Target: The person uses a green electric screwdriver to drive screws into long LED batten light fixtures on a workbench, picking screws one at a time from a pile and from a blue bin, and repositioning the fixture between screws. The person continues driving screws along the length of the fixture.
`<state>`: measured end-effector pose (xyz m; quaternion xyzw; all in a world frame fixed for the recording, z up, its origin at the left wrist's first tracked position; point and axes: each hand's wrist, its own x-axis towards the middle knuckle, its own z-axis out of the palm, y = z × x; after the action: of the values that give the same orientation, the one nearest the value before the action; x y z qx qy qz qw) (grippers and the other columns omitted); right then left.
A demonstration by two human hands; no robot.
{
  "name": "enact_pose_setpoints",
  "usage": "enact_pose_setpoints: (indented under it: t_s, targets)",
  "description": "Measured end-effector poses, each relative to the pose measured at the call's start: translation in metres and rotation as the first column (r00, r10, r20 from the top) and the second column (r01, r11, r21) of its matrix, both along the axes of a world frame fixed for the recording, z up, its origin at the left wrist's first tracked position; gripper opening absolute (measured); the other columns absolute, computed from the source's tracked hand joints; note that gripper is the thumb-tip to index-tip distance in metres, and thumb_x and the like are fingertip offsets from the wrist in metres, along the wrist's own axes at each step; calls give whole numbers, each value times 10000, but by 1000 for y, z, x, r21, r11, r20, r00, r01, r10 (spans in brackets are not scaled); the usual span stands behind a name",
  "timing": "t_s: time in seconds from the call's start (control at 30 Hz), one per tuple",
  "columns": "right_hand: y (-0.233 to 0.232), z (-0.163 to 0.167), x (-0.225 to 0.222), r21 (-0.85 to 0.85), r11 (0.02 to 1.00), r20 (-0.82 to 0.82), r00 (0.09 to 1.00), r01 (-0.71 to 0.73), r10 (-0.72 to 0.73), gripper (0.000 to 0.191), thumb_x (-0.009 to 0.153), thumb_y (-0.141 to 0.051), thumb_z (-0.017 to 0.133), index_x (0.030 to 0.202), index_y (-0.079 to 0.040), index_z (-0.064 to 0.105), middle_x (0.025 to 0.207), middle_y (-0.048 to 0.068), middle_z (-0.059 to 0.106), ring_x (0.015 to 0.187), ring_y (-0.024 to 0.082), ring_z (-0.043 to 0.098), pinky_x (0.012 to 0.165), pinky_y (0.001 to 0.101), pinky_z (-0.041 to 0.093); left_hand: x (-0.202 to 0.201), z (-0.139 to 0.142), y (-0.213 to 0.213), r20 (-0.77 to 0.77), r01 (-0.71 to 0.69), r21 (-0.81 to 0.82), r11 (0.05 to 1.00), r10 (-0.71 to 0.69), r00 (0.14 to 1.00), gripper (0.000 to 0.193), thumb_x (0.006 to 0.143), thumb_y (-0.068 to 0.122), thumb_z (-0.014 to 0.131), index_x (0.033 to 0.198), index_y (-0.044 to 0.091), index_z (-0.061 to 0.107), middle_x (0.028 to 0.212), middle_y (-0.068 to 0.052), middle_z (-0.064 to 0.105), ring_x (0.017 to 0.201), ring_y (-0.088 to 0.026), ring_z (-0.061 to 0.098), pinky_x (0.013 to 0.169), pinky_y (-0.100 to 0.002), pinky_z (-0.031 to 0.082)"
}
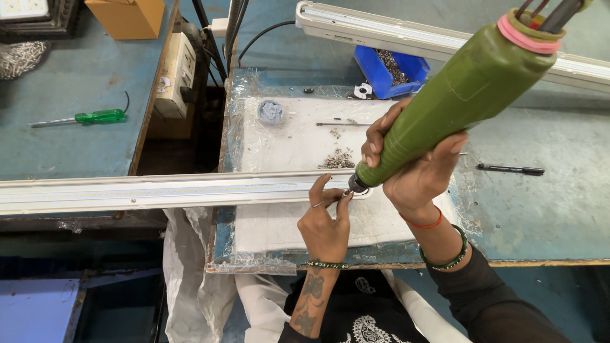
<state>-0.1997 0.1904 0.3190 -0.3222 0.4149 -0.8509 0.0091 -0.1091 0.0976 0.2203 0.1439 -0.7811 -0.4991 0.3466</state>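
Observation:
My right hand [413,168] grips a green electric screwdriver [454,95], tilted, with its tip down on the right end of a long white light strip [159,190]. My left hand [325,219] sits just below that end, fingers pinched at the screwdriver's tip; whether a screw is between them is too small to tell. The strip lies across a white padded mat [286,136] wrapped in clear plastic. A small pile of screws [340,159] rests on the mat just above my hands.
A second white light strip [394,35] lies at the back, with a blue bin of screws [387,67] beneath it. A grey round cap [271,112], a black pen [511,169], a green-handled screwdriver [89,117] and a cardboard box [127,16] lie around.

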Motion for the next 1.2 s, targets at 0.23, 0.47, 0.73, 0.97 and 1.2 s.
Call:
enact_pose_setpoints:
  t_s: [0.23,0.47,0.73,0.97,1.2]
  targets:
    - [-6,-5,-5,3,1000,-14,1000,14,-14,833,965,-792,541,1189,5,447,1025,99,495,758,201,531,623,335,458,-5,0,-2,-20,-104,-117,988,102,995,655,841,91,820,1398,150,480,887,-7,783,811,-232,769,651,-363,570]
    - [-23,-21,-27,23,999,-5,999,-39,39,842,955,-810,543,1172,1,481,873,117,515,727,174,509,670,311,446,-26,-7,-10,-5,-87,-120,989,87,996,714,835,46,791,1450,153,444,934,-35,770,1001,-239,756,761,-389,576]
    - [-31,-33,-39,50,999,4,1000,-2,2,853,924,-817,554,1165,-1,493,873,117,519,731,176,508,691,328,464,-33,-15,-12,90,-43,-108,993,52,995,749,849,31,763,1485,150,385,966,-42,773,1042,-242,744,779,-403,562]
    - [-31,-33,-39,47,999,-20,1000,-5,6,855,933,-808,561,1162,13,500,873,119,522,682,163,513,691,326,466,-35,-16,-13,78,-100,-107,989,109,991,717,837,33,771,1454,140,421,969,-43,772,994,-252,743,763,-401,567]
    - [-33,-33,-38,32,999,-21,1000,-1,1,852,929,-801,569,1179,9,492,887,120,513,695,169,515,676,320,462,-34,-17,-16,60,-112,-65,992,116,991,663,839,22,768,1411,132,451,946,-32,773,1007,-254,752,753,-398,577]
